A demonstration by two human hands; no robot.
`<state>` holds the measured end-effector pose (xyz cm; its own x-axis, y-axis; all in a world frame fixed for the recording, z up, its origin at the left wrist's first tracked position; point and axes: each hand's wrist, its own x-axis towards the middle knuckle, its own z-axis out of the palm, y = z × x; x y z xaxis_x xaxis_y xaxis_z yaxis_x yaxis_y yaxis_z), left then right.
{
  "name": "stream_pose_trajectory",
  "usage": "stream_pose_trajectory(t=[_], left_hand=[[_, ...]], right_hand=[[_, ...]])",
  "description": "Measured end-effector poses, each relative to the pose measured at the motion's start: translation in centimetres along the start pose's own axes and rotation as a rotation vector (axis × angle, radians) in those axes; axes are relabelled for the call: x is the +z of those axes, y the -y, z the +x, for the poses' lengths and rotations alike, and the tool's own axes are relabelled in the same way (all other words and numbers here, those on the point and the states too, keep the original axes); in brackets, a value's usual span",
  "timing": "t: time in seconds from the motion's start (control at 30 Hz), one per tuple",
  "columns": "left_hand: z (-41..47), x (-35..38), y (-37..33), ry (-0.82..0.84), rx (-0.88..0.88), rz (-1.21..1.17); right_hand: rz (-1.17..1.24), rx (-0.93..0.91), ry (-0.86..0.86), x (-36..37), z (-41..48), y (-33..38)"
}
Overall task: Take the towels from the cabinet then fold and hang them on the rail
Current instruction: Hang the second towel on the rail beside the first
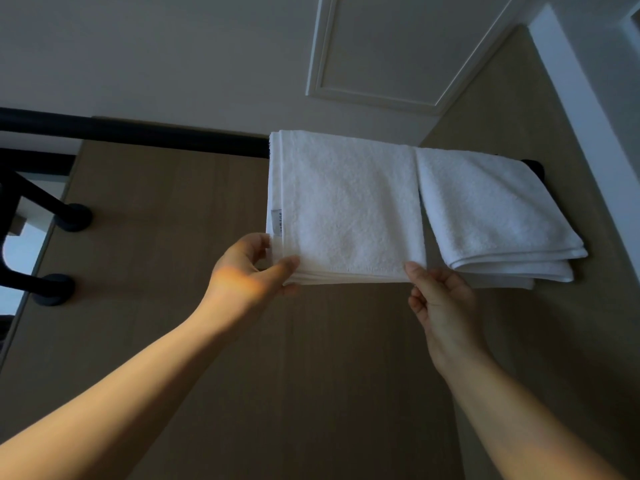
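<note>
Closest in, the left hand (249,271) pinches the bottom left corner of the left towel (349,202), thumb in front, fingers behind. The right hand (443,299) sits at the bottom right corner with its thumb on the hem and fingers curled just below. Whether it truly grips, I cannot tell. Up from there, that towel hangs folded over the black rail (138,133), edge to edge with the second towel (491,209) draped beside it. Here's the risk: tug harder on one corner and the folded layers could fan apart, or the whole towel could slide off the smooth rail. Drag it rightward and it crowds the neighbour, which sits close to the rail's far end.
</note>
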<state>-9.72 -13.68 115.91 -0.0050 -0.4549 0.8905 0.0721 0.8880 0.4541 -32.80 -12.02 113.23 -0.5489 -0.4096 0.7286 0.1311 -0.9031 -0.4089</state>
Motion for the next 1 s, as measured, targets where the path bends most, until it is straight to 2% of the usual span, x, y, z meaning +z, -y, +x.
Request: stream_pose_trajectory(t=[0.23,0.33,0.4,0.53,0.7,0.9,1.0], left_hand=[[0.2,0.4,0.0,-0.043,-0.02,0.006],[-0.5,-0.1,-0.1,-0.049,-0.019,0.033],[-1.4,-0.6,0.1,-0.016,-0.025,0.13],[-5.0,-1.6,1.4,0.182,0.0,0.569],[-10.5,-2.9,4.1,0.407,-0.058,0.767],[-20.1,-2.9,9.4,0.729,-0.233,0.954],[-25.5,-2.2,11.9,0.856,-0.325,0.991]], right_hand=[[-0.032,-0.008,-0.013,0.1,-0.1,-0.2],[-0.048,0.018,0.042,-0.2,-0.3,0.1],[-0.124,0.021,0.086,-1.1,-0.7,0.2],[-0.572,-0.048,0.189,-4.2,-2.9,-0.5],[-1.101,0.03,0.56,-8.1,-8.0,-2.0],[-1.484,0.199,0.892,-14.1,-15.8,-4.9],[-1.536,0.369,1.007,-17.3,-20.0,-6.5]])
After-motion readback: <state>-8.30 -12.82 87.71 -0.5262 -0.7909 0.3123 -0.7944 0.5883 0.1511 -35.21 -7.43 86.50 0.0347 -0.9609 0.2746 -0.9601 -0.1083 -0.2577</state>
